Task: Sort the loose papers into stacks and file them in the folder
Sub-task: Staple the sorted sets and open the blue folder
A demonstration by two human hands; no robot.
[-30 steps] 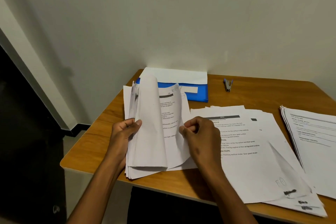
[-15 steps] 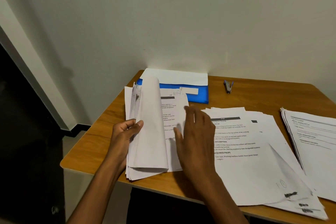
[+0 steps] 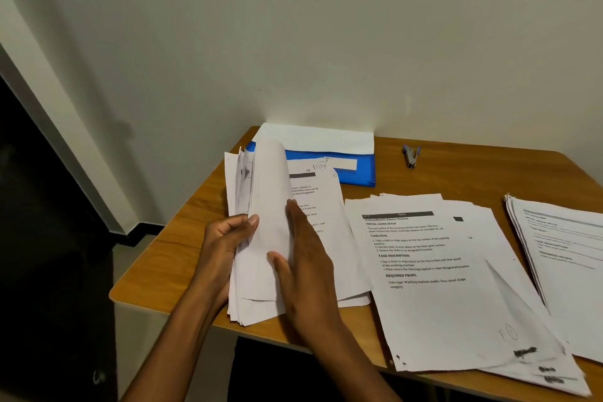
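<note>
Roughly by size:
table: wooden, against the wall; near edge under both forearms
middle stack: top sheet reads "TASK GOAL", "REQUIRED PROPS"; corner mark unclear
left stack: sheets curled up and over, near table's left edge
right stack: cut off at frame edge, print blurred
folder: blue, at the back, white label, partly hidden
left hand: grips the curled sheets
right hand: fingers straight, flat on left stack
stapler: small, back, well apart from papers

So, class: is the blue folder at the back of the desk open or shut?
Shut. The blue folder lies flat against the wall with white paper resting on it.
</note>
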